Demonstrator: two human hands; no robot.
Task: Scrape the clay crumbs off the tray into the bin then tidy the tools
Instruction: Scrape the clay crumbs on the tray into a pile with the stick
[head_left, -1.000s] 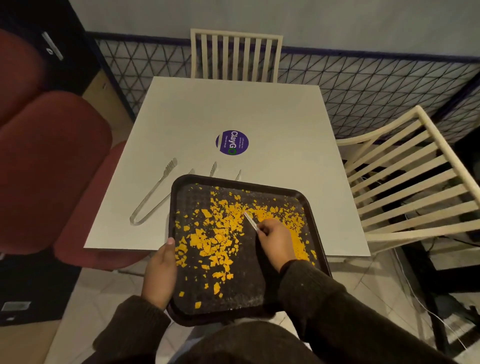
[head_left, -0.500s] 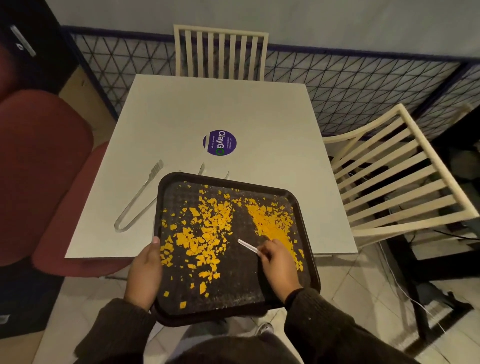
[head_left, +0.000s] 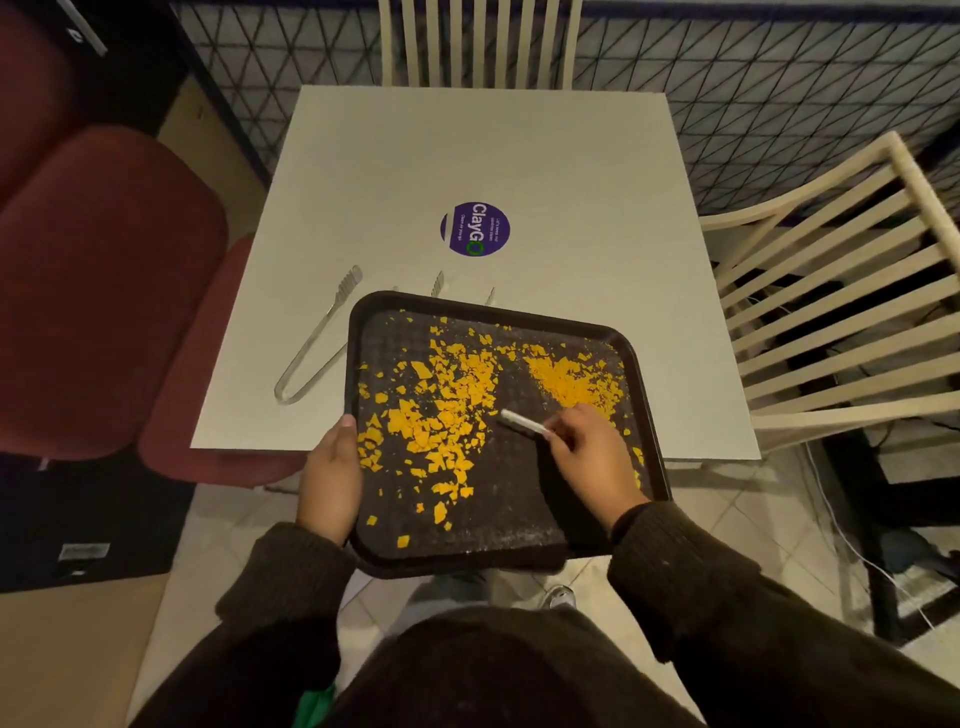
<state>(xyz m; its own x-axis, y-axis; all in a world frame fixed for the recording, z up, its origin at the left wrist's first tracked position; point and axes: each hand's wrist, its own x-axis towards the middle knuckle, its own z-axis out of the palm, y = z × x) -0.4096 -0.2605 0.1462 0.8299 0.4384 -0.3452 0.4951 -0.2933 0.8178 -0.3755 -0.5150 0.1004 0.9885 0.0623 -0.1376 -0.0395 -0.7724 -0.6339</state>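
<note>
Scraping looked only partly done: orange clay crumbs littered the black tray, which overhung the surface's near edge. The left hand gripped its rim; the right hand pinched a white scraper. Tongs lay untidied; no bin showed.

Eatery — white table, "ClayGo" sticker, slatted chairs.

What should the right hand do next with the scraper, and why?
Probably set the scraper left of the loose crumbs and push them toward the heap: the right hand holds it between the two, and the left hand steadies the tray.
</note>
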